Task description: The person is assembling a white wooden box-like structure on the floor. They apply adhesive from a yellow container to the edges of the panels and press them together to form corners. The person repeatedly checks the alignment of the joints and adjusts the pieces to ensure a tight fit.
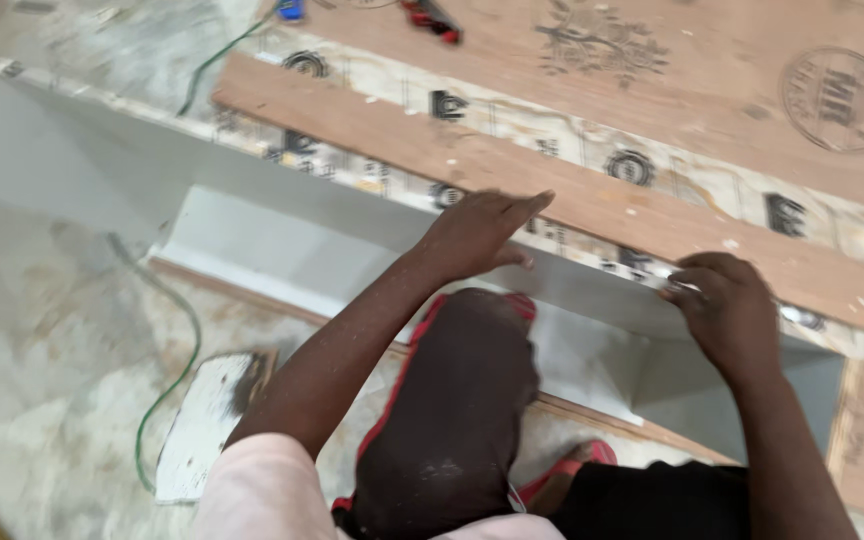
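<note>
Both hands (482, 232) (720, 305) on the white panel's (282, 205) top edge

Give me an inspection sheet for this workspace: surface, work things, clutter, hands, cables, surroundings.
Surface: plywood sheet with round stamps, dusty with chips.
Work things: narrow wooden strip lying along the top edge of a white cabinet panel, over patterned edging.
Clutter: white board offcut on the floor; red tool and blue object at the far edge.
Hands: left hand flat on the strip, fingers extended; right hand pinching something small at the panel's edge, too small to identify.
Cables: green cable looping across the floor.
Surroundings: mottled floor; the person's knee and red sandal.
</note>
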